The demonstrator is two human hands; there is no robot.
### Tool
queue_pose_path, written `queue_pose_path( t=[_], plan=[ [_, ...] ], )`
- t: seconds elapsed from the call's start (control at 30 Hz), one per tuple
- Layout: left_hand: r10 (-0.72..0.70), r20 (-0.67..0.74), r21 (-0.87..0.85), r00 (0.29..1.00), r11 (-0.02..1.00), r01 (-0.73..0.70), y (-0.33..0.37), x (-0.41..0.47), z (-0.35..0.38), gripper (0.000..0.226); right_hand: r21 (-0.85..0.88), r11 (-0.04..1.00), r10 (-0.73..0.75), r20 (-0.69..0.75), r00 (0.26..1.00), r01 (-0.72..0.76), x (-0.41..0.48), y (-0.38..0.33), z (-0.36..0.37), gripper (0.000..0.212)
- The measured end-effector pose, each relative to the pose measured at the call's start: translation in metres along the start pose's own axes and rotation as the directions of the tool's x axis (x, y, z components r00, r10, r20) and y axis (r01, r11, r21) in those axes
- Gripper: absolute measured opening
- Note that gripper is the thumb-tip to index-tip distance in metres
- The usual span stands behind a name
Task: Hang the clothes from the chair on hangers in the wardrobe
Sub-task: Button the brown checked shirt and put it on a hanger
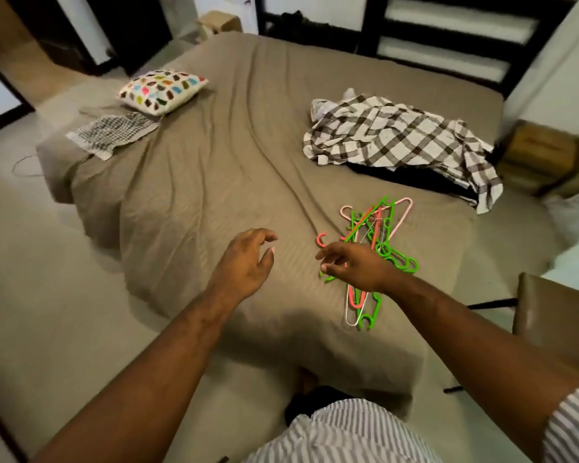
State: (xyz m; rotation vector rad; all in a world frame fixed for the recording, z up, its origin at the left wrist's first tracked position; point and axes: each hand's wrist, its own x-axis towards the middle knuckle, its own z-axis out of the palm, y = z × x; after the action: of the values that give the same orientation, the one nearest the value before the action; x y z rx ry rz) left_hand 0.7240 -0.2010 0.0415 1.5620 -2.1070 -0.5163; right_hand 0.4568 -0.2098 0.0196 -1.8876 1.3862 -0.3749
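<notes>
Green and pink hangers (386, 250) lie tangled near the bed's (214, 168) front right edge. Your right hand (354, 267) is over them, fingers loosely spread and gripping nothing. Your left hand (244, 262) hovers slack and empty. The plaid shirt (395, 135) lies crumpled at the right edge.

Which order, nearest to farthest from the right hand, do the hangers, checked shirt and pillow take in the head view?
1. Hangers, at the right hand, near edge of the bed.
2. Checked shirt, beyond them, right side.
3. Pillow, far left corner.
</notes>
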Motion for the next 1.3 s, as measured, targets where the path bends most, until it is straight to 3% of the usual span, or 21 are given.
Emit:
queue_pose_path(
  t=[0.37, 0.5, 0.7, 0.9, 1.1, 1.23, 1.3],
  plan=[
    [-0.031, 0.101, 0.050, 0.994, 0.998, 0.026, -0.077, 0.117, -0.018, 0.026, 0.102, 0.985, 0.150, -0.080, 0.985, -0.142, 0.123, 0.016, -0.018, 0.020],
    [0.043, 0.154, 0.009, 0.987, 0.999, -0.045, -0.098, 0.170, -0.014, 0.026, 0.141, 0.966, 0.235, -0.128, 0.964, -0.217, 0.150, 0.018, -0.025, 0.018],
    [0.200, 0.235, -0.087, 0.951, 0.979, -0.185, -0.140, 0.260, -0.003, 0.026, 0.161, 0.926, 0.374, -0.250, 0.893, -0.343, 0.192, 0.014, -0.021, 0.018],
    [0.319, 0.323, -0.187, 0.891, 0.944, -0.270, -0.203, 0.342, -0.013, 0.026, 0.219, 0.846, 0.533, -0.366, 0.762, -0.487, 0.246, -0.016, 0.005, 0.017],
    [0.320, 0.407, -0.188, 0.856, 0.946, -0.264, -0.249, 0.403, -0.021, 0.025, 0.269, 0.766, 0.642, -0.360, 0.677, -0.584, 0.302, -0.043, 0.028, 0.016],
    [0.329, 0.427, -0.186, 0.843, 0.944, -0.274, -0.257, 0.440, -0.013, 0.036, 0.223, 0.732, 0.679, -0.316, 0.662, -0.644, 0.338, -0.034, 0.024, 0.022],
    [0.330, 0.434, -0.182, 0.838, 0.943, -0.277, -0.262, 0.452, -0.008, 0.030, 0.197, 0.725, 0.686, -0.292, 0.666, -0.661, 0.356, -0.019, 0.017, 0.026]
  ],
)
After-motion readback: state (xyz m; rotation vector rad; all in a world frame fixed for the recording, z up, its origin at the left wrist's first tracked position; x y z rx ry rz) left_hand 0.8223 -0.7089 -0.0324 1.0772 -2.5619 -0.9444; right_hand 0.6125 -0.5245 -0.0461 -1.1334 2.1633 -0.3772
